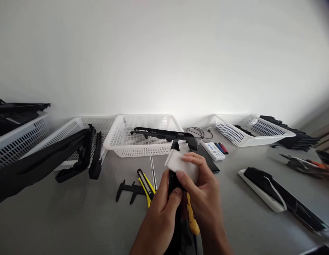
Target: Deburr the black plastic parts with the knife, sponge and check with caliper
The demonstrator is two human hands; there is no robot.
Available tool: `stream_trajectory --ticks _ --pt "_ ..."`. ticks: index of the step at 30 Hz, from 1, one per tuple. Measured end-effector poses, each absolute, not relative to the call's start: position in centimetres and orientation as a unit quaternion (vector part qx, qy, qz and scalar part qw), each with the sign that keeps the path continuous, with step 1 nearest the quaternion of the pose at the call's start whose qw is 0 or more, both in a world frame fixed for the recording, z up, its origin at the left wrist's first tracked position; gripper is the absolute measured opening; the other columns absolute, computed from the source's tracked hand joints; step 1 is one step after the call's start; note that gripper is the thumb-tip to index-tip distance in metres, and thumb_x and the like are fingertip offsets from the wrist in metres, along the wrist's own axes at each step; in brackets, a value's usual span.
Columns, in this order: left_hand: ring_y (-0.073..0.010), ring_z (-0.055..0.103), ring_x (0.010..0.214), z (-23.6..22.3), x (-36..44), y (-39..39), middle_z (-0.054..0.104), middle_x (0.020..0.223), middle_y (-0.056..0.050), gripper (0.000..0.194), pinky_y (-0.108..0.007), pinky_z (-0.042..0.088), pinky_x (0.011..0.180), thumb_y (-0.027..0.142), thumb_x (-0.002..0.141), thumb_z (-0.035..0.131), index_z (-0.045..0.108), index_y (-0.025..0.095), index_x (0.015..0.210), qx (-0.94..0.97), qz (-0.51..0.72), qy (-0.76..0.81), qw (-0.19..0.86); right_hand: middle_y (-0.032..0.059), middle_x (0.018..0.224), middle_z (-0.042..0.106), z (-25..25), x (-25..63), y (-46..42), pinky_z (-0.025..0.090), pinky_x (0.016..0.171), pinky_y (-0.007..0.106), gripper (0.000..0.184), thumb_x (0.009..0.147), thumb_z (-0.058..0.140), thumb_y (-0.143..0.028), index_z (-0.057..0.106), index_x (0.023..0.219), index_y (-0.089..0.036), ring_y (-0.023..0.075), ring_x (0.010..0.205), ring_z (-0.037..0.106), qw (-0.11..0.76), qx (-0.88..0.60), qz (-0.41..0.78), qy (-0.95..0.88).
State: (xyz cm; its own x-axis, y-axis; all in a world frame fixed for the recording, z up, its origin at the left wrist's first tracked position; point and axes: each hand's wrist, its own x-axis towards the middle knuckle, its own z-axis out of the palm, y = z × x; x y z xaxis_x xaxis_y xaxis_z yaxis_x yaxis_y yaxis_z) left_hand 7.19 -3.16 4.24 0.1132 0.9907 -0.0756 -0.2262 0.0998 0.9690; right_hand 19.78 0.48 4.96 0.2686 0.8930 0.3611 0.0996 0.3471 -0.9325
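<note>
My left hand [160,209] is wrapped round a long black plastic part [177,141] that rises from my hands and bends left over the middle basket. My right hand [204,193] presses a white pad or cloth [176,162] against that part with closed fingers. A yellow-handled tool [192,219] shows just under my right hand; whether the hand holds it is unclear. Both hands are over the grey table [74,219], near its front edge.
A white basket [119,140] stands behind my hands, two more at left [21,136] with black parts, another at right [233,132]. A black caliper [128,189], yellow utility knife [145,182], phone [208,159], markers and a white tray [260,193] lie around. Another person's hand [327,170] is at far right.
</note>
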Motion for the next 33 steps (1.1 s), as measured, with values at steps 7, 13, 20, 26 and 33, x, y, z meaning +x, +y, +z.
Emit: stream_trajectory --ticks 7,13,20,26,33 --pt "-0.0348 0.038 0.163 5.5 7.7 -3.4 0.059 0.165 -0.006 0.052 -0.046 0.042 0.126 0.05 0.106 0.061 0.062 0.03 0.154 0.414 0.499 0.485 0.587 0.0103 0.132 0.066 4.8 19.5 0.3 0.054 0.102 0.046 0.019 0.087 0.083 -0.042 0.084 0.098 -0.027 0.0346 0.125 0.064 0.643 -0.488 0.294 -0.513" --pt "-0.0372 0.044 0.159 4.4 8.2 -3.2 0.062 0.162 -0.01 0.058 -0.048 0.043 0.125 0.058 0.105 0.061 0.06 0.028 0.154 0.426 0.506 0.486 0.571 0.0106 0.127 0.068 4.4 19.3 0.4 0.056 0.096 0.045 0.021 0.084 0.085 -0.039 0.082 0.1 -0.026 0.0327 0.116 0.068 0.655 -0.489 0.305 -0.488" --pt "-0.0371 0.055 0.151 4.1 8.2 -3.4 0.064 0.158 -0.012 0.064 -0.046 0.048 0.12 0.061 0.101 0.064 0.059 0.026 0.154 0.418 0.489 0.539 0.544 -0.003 0.08 0.066 4.4 19.1 0.0 0.047 0.05 0.03 0.048 0.084 0.084 -0.042 0.067 0.127 -0.029 0.0149 0.05 0.053 0.68 -0.474 0.435 -0.352" --pt "-0.0277 0.078 0.107 5.2 8.4 -3.3 0.077 0.131 -0.01 0.043 -0.033 0.062 0.082 0.046 0.101 0.065 0.063 0.025 0.139 0.416 0.474 0.502 0.592 -0.0004 0.088 0.07 4.8 19.0 -0.1 0.045 0.053 0.028 0.039 0.087 0.082 -0.042 0.069 0.121 -0.027 0.0146 0.057 0.056 0.693 -0.489 0.389 -0.36" --pt "-0.0159 0.068 0.077 6.0 8.3 -3.7 0.076 0.117 -0.006 0.06 -0.026 0.056 0.072 0.029 0.101 0.061 0.045 0.025 0.158 0.423 0.422 0.51 0.619 0.0069 0.123 0.072 4.4 19.7 0.3 0.05 0.071 0.032 0.035 0.086 0.085 -0.043 0.073 0.114 -0.025 0.0213 0.088 0.066 0.7 -0.469 0.367 -0.393"
